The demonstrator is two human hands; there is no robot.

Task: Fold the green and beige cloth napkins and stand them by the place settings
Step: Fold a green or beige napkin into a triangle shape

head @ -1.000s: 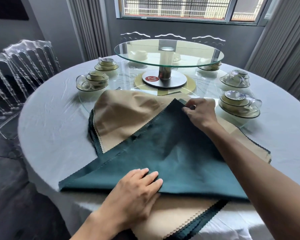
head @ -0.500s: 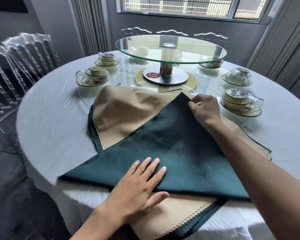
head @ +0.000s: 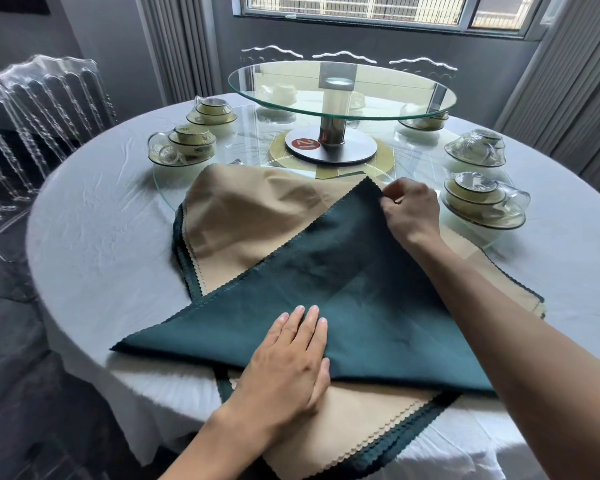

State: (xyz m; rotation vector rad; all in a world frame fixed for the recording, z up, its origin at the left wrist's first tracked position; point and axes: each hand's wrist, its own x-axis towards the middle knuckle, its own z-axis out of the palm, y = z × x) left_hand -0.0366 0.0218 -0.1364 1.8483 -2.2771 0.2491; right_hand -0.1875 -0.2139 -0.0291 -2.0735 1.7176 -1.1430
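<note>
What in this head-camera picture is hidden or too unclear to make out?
- How many napkins are in the stack: only scalloped edges show; the green napkin covers the rest.
- Right hand fingertips: curled at the napkin's corner, the grip itself is hidden.
- Far place settings: blurred behind the glass turntable.
- Near table edge: cut off by the picture's bottom.

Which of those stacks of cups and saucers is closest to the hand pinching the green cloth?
The cup stack just right of the right hand, nearest the viewer on that side. The other stacks sit farther back or across the table.
</note>
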